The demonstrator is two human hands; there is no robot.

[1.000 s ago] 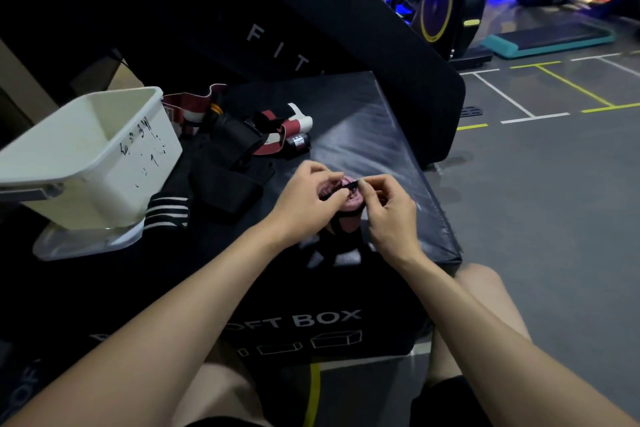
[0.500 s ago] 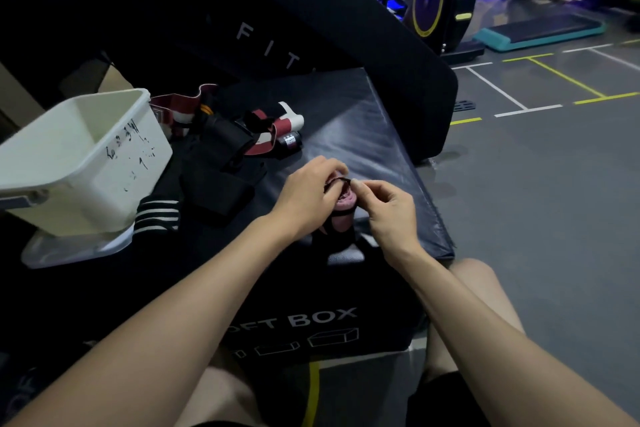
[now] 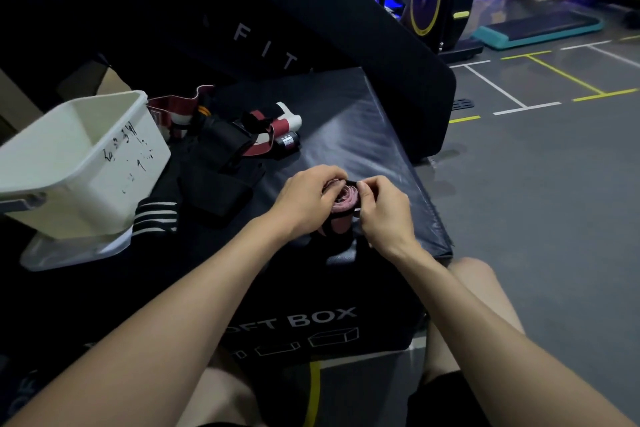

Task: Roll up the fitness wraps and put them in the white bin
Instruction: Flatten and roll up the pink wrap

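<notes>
- Change noted: over the last second the pink wrap [image 3: 343, 199] has been gaining turns between the hands — its coil is now showing as a tighter spiral, edge-on to the camera, where it was looser and partly covered before. The hands are staying in much the same spot over the black soft box [image 3: 363, 135].
- Meaning for the task: judged as mid-roll on this wrap. A loose tail is hanging below the coil, so rolling is not yet finished and nothing is heading for the bin.
- Left hand [image 3: 306, 199]: fingers are curling closely round the left side of the coil, cupping and steadying it.
- Right hand [image 3: 382, 210]: thumb and forefinger are pinching a thin black strap or edge at the top right of the coil; the other fingers are folding in loosely behind.
- White bin [image 3: 86, 163]: standing well to the left on the box, open; no wrap is showing in the visible part of its interior.
- Pending stock: a heap of unrolled wraps [image 3: 239, 146] — red, white and black — is lying between bin and hands.
</notes>
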